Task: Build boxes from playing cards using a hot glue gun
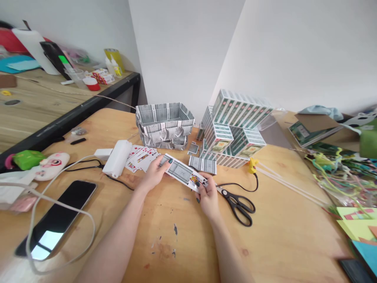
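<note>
Between my two hands is a strip of playing cards [180, 171], grey patterned back up, with a face card showing at its right end. My left hand [154, 171] pinches the left end, thumb on top. The right end is gripped by my right hand [207, 193], its fingertips over the face card. Behind the strip lie more joined cards [203, 164], back up. Loose playing cards [140, 158] are fanned out face up beyond my left hand. A basket made of folded cards [163, 125] stands at the back. Black-handled scissors [239, 204] rest right of my right hand.
Stacked card boxes [235, 129] rise at the back right. A white glue gun [118, 158] lies left, near a phone [59, 218] and a looping white cable. A yellow plug piece [252, 166] trails a black cord. Coloured strings [338, 177] and papers [357, 226] fill the right.
</note>
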A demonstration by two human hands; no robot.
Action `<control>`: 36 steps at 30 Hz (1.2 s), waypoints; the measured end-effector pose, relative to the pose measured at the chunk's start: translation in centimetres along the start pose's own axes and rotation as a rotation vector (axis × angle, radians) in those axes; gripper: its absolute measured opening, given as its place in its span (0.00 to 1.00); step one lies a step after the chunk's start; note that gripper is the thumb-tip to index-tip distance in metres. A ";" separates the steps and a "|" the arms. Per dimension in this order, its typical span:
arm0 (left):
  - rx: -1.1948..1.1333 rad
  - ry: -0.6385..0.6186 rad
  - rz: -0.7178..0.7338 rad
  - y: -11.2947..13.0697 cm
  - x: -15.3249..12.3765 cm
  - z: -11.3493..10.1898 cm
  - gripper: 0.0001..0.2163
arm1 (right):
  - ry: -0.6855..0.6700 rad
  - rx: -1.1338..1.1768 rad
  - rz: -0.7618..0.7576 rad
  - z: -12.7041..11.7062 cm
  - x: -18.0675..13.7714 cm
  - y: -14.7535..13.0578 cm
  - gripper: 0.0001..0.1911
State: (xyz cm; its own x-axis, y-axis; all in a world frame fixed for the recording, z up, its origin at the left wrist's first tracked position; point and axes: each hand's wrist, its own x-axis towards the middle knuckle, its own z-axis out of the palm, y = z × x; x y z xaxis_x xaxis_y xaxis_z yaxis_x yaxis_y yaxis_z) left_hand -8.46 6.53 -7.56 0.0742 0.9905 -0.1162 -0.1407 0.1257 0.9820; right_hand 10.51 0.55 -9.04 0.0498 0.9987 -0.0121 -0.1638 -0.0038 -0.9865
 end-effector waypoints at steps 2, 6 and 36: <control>0.022 -0.002 0.015 0.1 0.0 0.1 0.12 | 0.003 -0.024 -0.009 0.0 0.0 0.2 0.12; 0.038 -0.038 0.033 -0.1 0.0 0.2 0.12 | -0.012 -0.059 -0.001 -0.1 -0.1 0.3 0.12; -0.057 -0.279 -0.221 0.0 -0.6 0.4 0.10 | 0.074 0.012 0.060 -0.1 0.0 -0.1 0.26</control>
State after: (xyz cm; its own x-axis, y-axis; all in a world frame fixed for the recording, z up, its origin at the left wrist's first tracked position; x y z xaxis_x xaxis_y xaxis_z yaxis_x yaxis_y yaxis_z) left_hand -8.14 5.97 -7.40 0.3748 0.8862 -0.2723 -0.1452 0.3462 0.9269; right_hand 10.63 0.57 -9.00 0.1119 0.9902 -0.0839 -0.1808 -0.0627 -0.9815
